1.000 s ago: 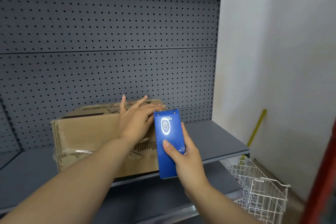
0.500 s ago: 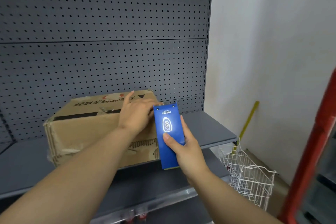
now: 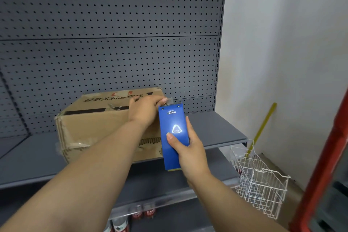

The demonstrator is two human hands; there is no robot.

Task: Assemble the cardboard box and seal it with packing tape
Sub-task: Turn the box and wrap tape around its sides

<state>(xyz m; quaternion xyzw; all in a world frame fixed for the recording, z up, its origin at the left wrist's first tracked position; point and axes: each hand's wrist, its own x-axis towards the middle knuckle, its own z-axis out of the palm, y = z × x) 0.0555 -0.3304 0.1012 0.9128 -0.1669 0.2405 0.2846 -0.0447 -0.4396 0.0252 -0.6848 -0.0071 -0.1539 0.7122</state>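
Box: We see a brown box (image 3: 98, 126) on the gray shelf (image 3: 216, 130), near the front edge, with its back close to the wall of little holes (image 3: 113, 43). Its top flaps are down. Clear tape shines on its left front corner.
Left hand: Our left hand (image 3: 145, 110) is at the box's top right corner. Its fingers pinch a bit of clear tape (image 3: 169, 100) at the top end of the blue tool.
Right hand: Our right hand (image 3: 190, 149) is wrapped around the blue tape tool (image 3: 172, 133), thumb on its front. The tool stands almost upright, just in front of the box's right end.
Basket: A white wire basket (image 3: 259, 177) sits low on the right, past the shelf's right end.
Cans: Some red cans (image 3: 145, 213) stand below the shelf.
Stick: A yellow stick (image 3: 263, 124) leans on the white wall.
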